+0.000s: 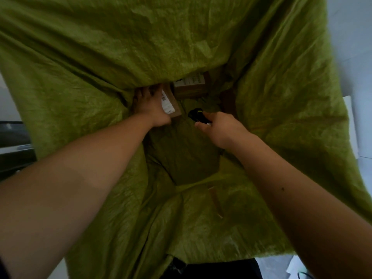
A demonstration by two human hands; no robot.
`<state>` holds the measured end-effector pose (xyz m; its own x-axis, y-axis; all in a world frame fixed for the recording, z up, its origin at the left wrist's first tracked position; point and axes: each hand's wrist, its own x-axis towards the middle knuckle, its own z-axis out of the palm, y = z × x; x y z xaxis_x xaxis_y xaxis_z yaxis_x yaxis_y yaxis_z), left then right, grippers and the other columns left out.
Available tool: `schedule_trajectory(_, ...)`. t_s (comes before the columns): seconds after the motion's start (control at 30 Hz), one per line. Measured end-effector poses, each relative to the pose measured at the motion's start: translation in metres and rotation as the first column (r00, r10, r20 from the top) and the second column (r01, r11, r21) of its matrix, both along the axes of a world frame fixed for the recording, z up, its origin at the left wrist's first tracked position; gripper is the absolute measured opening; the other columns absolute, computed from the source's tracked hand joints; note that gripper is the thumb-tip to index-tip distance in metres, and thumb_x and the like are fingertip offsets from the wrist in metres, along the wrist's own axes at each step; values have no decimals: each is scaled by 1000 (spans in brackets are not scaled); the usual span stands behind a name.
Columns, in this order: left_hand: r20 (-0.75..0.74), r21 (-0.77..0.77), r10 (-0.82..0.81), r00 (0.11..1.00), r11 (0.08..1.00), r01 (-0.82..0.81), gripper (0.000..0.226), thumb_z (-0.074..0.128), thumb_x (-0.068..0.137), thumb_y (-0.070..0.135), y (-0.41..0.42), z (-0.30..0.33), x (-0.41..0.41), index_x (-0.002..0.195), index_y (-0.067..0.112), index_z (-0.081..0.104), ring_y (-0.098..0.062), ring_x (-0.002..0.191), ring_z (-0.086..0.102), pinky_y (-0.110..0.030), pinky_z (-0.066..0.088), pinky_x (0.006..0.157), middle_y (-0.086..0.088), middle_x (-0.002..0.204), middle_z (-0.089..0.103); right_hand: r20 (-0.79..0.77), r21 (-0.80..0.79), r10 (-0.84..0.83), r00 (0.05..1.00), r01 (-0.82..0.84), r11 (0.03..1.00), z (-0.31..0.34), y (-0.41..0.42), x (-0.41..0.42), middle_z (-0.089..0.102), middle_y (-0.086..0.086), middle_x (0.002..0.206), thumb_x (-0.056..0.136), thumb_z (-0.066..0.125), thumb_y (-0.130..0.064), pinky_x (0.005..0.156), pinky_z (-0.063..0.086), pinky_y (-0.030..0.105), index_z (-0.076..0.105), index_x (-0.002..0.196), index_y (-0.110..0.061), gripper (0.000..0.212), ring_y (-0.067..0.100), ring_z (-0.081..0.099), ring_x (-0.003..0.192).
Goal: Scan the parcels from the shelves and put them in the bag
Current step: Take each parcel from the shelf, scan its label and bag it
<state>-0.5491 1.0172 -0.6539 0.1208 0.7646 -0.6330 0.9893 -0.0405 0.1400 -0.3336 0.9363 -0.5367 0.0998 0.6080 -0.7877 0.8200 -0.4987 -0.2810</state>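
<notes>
A big green woven bag [100, 77] fills the view, its mouth wide. Both my arms reach down into it. My left hand [150, 108] grips a small brown cardboard parcel [174, 104] with a white label, deep in the bag near its bottom. Just beyond lies a second brown parcel [191, 86] with a white label, partly hidden under a fold of the bag. My right hand [219, 127] holds a black barcode scanner [198, 115] with a yellow mark, its head a little to the right of the held parcel.
A dark reddish-brown object [228, 102] shows at the bag's right inner wall. Outside the bag, dark furniture [14, 146] stands at the left and pale floor with white papers [350, 125] lies at the right. Dark clothing [211, 268] shows at the bottom.
</notes>
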Motion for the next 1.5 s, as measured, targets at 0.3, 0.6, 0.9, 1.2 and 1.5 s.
schedule_trajectory(0.3, 103, -101, 96, 990, 991, -86, 114, 89, 69, 50, 28, 2, 8, 161, 18, 32, -36, 150, 36, -44, 34, 119, -14, 164, 37, -22, 1, -2, 1000, 2, 1000, -5, 0, 0, 59, -3, 110, 99, 55, -60, 65, 53, 33, 39, 157, -32, 67, 12, 62, 79)
schedule_trajectory(0.6, 39, -48, -20, 999, 999, 21, 115, 79, 81, 55, 14, -5, 0, 167, 27, 9, -43, 158, 10, -56, 13, 128, -23, 170, 12, -25, -5, -1, 1000, 1, 1000, -10, -5, 1, 58, -1, 116, 99, 54, -60, 66, 48, 32, 38, 158, -32, 67, 4, 49, 72)
schedule_trajectory(0.9, 24, 97, -175, 984, 980, 172, 107, 73, 81, 41, 1, -1, -5, 168, 28, 12, -41, 154, 21, -66, 9, 125, -14, 167, 26, -32, -5, -1, 999, 1, 1000, -9, -8, 2, 56, -3, 112, 99, 54, -62, 63, 50, 32, 36, 159, -32, 69, 15, 64, 80)
schedule_trajectory(1.2, 30, 123, -176, 984, 978, 171, 118, 78, 77, 50, -11, 10, -4, 168, 26, 7, -41, 157, 14, -63, 1, 127, -14, 170, 18, -33, 22, 46, 998, -45, 999, -4, -13, -5, 60, 7, 135, 102, 54, -53, 73, 46, 33, 34, 160, -27, 67, 20, 59, 95)
schedule_trajectory(1.5, 8, 71, -137, 991, 988, 136, 106, 72, 83, 46, -50, 55, 8, 168, 24, 12, -33, 161, 1, -56, 0, 129, -11, 175, 5, 44, 36, 52, 998, -54, 998, 32, -38, 3, 55, 12, 142, 101, 54, -50, 88, 49, 38, 32, 161, -29, 67, 32, 59, 120)
